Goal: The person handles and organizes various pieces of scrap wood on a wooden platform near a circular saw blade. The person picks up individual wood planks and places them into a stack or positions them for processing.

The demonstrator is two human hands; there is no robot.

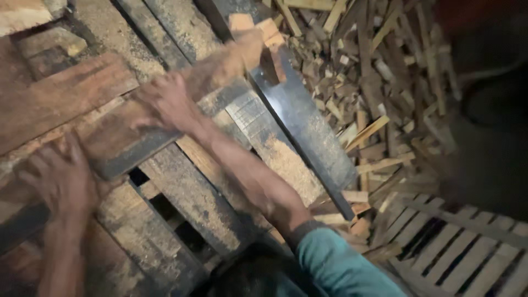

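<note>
My left hand (58, 179) and right hand (168, 102) press flat, fingers spread, on a long reddish-brown wooden plank (118, 135) beside a heap of pale wood offcuts (379, 82).

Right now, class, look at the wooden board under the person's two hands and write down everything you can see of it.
The wooden board is a long, flat, rough-sawn plank, reddish-brown, dusted with pale sawdust, its near edge dark. It lies slantwise across the sawdust-covered workbench, rising toward the upper right, where its far end blurs beside a long grey metal rail. The right hand presses flat on its middle; the left hand rests spread by its lower left end. Other planks lie beside it.
</note>
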